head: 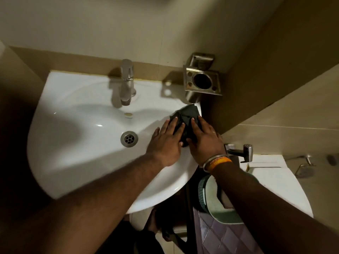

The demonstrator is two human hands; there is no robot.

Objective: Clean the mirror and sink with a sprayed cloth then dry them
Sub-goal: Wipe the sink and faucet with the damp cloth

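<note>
A white ceramic sink (73,158) fills the middle of the view, with a chrome tap (126,83) at its back and a metal drain (129,138) in the bowl. A dark crumpled cloth (187,114) lies on the sink's right rim. My left hand (166,142) and my right hand (203,142) both press flat on the cloth, fingers spread over it, side by side. My right wrist carries an orange band and a metal bangle. The mirror is out of view.
A steel wall holder (201,79) hangs just behind the cloth at the right corner. A hand spray nozzle (245,150) juts from the right wall above a white toilet cistern (271,173). A green-rimmed bin (212,197) stands below the sink.
</note>
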